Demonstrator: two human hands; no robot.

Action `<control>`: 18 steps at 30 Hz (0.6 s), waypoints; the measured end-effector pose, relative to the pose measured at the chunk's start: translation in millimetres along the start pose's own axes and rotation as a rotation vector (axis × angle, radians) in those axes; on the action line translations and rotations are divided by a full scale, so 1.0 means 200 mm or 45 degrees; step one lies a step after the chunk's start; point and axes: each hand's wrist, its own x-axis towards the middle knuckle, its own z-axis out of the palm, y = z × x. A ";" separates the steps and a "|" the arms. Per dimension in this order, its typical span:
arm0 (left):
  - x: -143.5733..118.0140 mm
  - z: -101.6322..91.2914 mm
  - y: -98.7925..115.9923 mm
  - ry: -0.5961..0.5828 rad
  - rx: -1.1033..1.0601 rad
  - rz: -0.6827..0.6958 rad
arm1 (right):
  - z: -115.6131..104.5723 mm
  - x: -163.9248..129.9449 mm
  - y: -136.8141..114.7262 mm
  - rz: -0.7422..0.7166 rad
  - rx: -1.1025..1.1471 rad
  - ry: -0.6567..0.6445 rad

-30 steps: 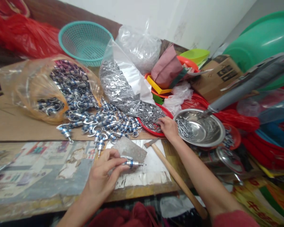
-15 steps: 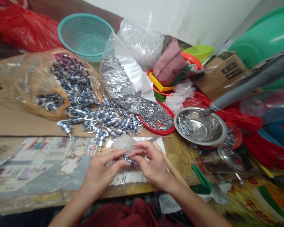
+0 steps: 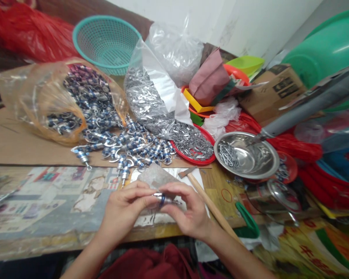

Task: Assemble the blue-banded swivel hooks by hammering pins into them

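Between both hands, a small blue-banded metal fitting (image 3: pixel 162 199) lies lengthwise: left hand (image 3: pixel 125 211) pinches one end, right hand (image 3: pixel 189 213) apparently the other (tip hidden).

table (image 3: pixel 46 236) carrying cardboard (image 3: pixel 14 147) | parts bag (image 3: pixel 61 100) and loose parts (image 3: pixel 133 149) lying there | red tray (image 3: pixel 196 149), steel bowl (image 3: pixel 247 155), hammer (image 3: pixel 209 201), basket (image 3: pixel 106 44) sitting alongside
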 end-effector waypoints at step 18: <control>-0.01 -0.01 0.08 -0.062 -0.090 -0.254 | -0.02 0.00 -0.03 -0.187 -0.204 -0.055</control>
